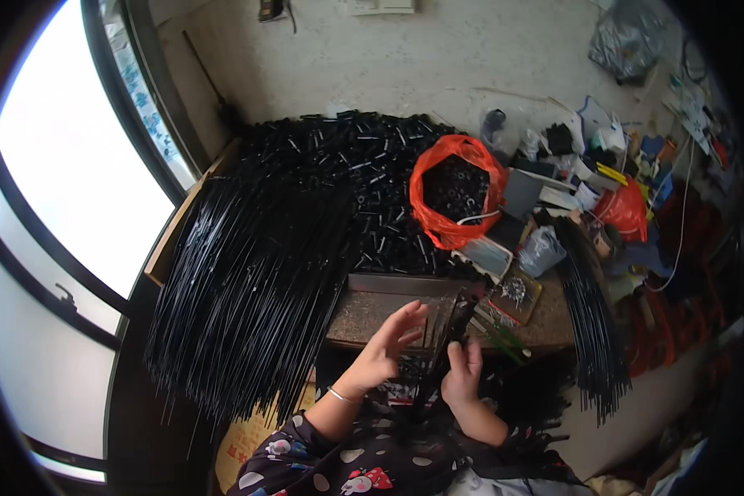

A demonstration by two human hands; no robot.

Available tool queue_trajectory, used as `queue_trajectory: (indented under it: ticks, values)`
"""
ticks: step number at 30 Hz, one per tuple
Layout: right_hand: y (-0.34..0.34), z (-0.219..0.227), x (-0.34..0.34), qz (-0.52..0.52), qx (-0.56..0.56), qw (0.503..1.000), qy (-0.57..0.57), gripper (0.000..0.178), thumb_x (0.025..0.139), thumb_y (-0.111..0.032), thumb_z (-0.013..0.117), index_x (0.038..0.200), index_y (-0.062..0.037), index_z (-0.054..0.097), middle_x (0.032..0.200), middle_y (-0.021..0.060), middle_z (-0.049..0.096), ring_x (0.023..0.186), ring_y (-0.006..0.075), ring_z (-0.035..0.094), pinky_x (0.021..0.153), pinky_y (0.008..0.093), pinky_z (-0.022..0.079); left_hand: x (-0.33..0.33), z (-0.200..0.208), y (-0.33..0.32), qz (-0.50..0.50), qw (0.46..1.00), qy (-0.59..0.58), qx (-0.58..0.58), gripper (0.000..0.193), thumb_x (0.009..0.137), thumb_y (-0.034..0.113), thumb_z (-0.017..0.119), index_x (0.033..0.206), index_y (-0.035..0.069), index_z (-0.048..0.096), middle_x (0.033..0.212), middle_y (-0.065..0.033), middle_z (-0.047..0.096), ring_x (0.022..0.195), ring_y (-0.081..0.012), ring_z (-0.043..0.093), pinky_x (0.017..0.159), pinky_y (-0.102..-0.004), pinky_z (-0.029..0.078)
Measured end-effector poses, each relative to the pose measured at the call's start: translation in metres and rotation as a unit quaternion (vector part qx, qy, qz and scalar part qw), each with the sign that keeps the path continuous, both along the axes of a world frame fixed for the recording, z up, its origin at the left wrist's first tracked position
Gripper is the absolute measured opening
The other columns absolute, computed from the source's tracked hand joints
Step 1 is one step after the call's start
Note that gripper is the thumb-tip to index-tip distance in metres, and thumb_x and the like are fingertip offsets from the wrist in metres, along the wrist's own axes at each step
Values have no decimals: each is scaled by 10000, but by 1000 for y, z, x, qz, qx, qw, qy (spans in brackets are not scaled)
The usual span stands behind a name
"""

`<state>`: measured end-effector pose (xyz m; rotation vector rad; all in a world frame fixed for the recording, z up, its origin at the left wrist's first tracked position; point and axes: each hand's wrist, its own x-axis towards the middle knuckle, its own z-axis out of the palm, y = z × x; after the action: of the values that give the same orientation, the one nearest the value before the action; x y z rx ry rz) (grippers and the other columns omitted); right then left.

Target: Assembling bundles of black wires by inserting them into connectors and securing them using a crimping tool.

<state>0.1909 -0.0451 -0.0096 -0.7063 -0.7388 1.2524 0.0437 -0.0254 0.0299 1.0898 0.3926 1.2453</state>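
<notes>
Fingers of the right hand (pixel 463 378) clamped on a dark piece, those of the left hand (pixel 380 354) held apart

Near the front edge of the brown, speckled surface (pixel 380 311), the right hand gripped a slim dark piece (pixel 462 318) between thumb and fingers, its upper end slanting away toward the right. Just left of it, the left hand was raised with its fingers apart, thumb side up; it was slightly blurred, and whether a fingertip touched the piece could not be told. A pale bracelet (pixel 339 395) circled the left wrist.

Behind the hands, short black tubes (pixel 331 165) lay in a broad heap, with a grey metal strip (pixel 401 284) along its front. To the left, a great mass of long black rods (pixel 248 306) spread over the surface and hung past its front edge. A narrower bundle of black rods (pixel 591 331) drooped over the edge at the far right.

An open red plastic bag (pixel 422 207) stood at the right side of the heap, with small dark pieces (pixel 461 188) inside. Nearer the right hand, a small tray (pixel 535 299) held silvery bits (pixel 514 289) too small to identify. A clear plastic bag (pixel 542 252) sat just behind the tray, and a second red bag (pixel 626 208) lay amid the clutter farther right.
</notes>
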Motion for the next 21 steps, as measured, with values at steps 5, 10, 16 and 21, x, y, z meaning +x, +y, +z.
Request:
queue_trajectory:
  ticks: [5, 10, 16, 21]
  values:
    - [-15, 21, -7, -22, 84, 962, -258, 203, 796, -24, 631, 989, 19, 581, 934, 42, 595, 859, 121, 562, 757, 249, 452, 3, 14, -4, 152, 945, 269, 107, 419, 633, 60, 795, 983, 0, 573, 868, -18, 607, 806, -87, 563, 728, -228, 463]
    - [-7, 22, 12, 140, 65, 967, -201, 199, 764, 14, 660, 950, 38, 595, 901, 54, 614, 801, 112, 579, 710, 235, 468, -12, 18, 3, 77, 972, 195, 108, 296, 619, 29, 791, 847, 17, 604, 825, -53, 621, 709, -134, 569, 619, -262, 437]
    - [13, 14, 28, 350, 21, 924, -151, 256, 627, 57, 757, 809, 3, 585, 790, 11, 606, 714, 71, 563, 627, 204, 453, -20, 25, 18, -70, 967, 163, 181, 352, 598, 241, 808, 750, -29, 642, 695, -114, 619, 670, -240, 575, 612, -331, 436]
    - [20, 0, 22, 255, 56, 947, -186, 280, 625, 38, 769, 795, -23, 555, 840, 9, 586, 772, 62, 545, 660, 201, 447, -24, 6, 7, -76, 988, 127, -43, 472, 637, 154, 789, 1021, -48, 603, 996, -148, 632, 864, -229, 606, 789, -328, 463]
